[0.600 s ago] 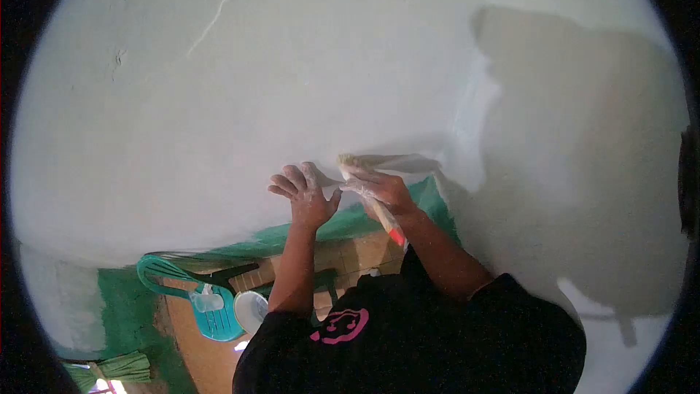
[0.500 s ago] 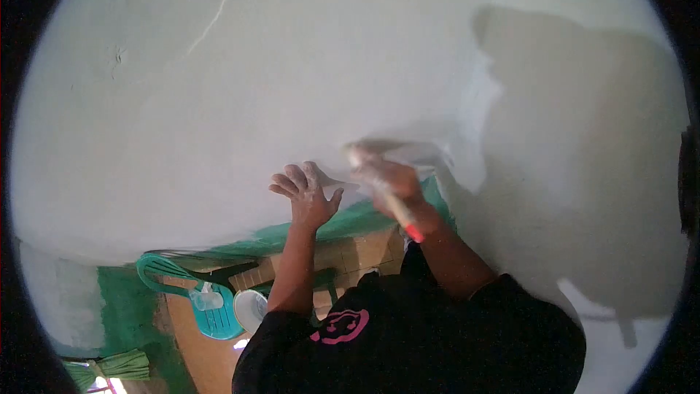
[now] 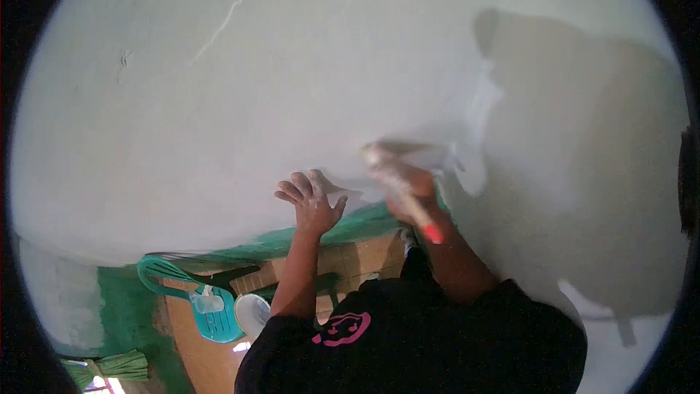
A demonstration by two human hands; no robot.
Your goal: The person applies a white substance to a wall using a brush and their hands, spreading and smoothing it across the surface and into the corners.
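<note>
My right hand (image 3: 408, 184) is wrapped round a paintbrush (image 3: 421, 217) with a pale wooden handle and a red end that points down toward my forearm. Its pale head, smeared by motion, is at the wall (image 3: 219, 117), close to the corner. To the left, my left hand (image 3: 313, 208) is held up at the wall with its fingers spread and nothing in it. Whitish smears mark the fingers of both hands. The wall is whitish, with a green band (image 3: 364, 220) along its lower part.
A green plastic chair (image 3: 219, 325) stands at the lower left, bearing a clear plastic container (image 3: 208, 301). Beside it is a white bucket (image 3: 251, 312). Tan tiles (image 3: 350, 259) cover the floor. A green curtain (image 3: 109, 368) hangs at the bottom left. The adjoining wall (image 3: 554, 175) on the right carries my shadow.
My right hand has shifted a little right and down with the paintbrush. My left hand stays spread at the wall, slightly lower and further right in view.
</note>
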